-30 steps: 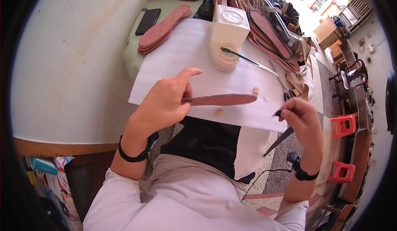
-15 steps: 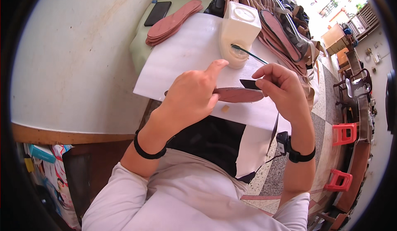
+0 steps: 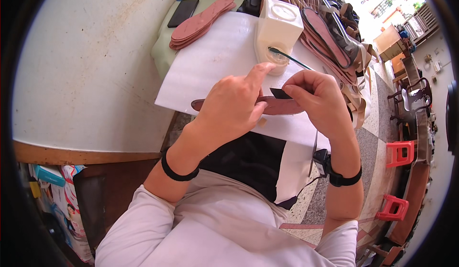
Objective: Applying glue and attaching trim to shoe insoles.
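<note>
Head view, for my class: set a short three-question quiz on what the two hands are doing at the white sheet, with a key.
1. True or false: the left hand presses a brown insole onto the white sheet.
2. What does the right hand pinch?
A. a phone
B. a small black piece
C. a red stool
3. Fill in: the brush rests in the open white ______.

Key:
1. True.
2. B, held just above the insole.
3. Container, standing on the sheet beyond the hands.
</note>
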A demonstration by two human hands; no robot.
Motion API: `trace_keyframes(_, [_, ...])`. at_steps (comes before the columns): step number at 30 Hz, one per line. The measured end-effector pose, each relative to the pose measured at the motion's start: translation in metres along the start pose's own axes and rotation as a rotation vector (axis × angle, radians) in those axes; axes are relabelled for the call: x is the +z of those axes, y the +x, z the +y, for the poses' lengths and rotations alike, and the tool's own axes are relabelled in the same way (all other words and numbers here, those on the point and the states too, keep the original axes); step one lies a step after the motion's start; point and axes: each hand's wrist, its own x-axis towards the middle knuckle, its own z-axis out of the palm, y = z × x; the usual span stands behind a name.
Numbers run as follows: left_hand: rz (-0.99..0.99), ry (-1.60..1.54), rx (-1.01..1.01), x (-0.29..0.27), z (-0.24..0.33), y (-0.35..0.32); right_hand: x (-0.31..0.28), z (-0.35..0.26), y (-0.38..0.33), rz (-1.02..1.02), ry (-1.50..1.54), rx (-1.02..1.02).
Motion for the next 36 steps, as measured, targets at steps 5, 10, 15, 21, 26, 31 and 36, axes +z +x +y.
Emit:
trace_keyframes(5, [-0.004, -0.002, 0.0, 0.002, -0.002, 0.001, 0.002, -0.004, -0.001, -0.023, 0.066, 0.031])
trace_keyframes(10, [0.003, -0.015, 0.006, 0.002, -0.002, 0.0, 0.004, -0.004, -0.001, -0.02, 0.197, 0.019])
trace_keyframes(15, [0.012, -0.021, 0.008, 0.003, -0.002, 0.0, 0.004, 0.005, 0.002, 0.008, 0.138, -0.017])
trace_keyframes(21, [0.015, -0.026, 0.015, 0.002, 0.0, -0.001, 0.006, -0.001, 0.0, 0.01, 0.132, 0.026])
trace_keyframes(26, [0.024, -0.042, 0.021, 0.003, -0.001, -0.001, 0.007, -0.003, -0.001, -0.005, 0.217, 0.03])
trace_keyframes(31, [0.036, -0.053, 0.029, 0.003, 0.001, -0.001, 0.008, -0.003, 0.0, 0.007, 0.139, 0.025])
trace_keyframes(36, [0.062, -0.028, 0.051, 0.004, -0.001, -0.001, 0.01, -0.004, -0.002, -0.005, 0.173, 0.044])
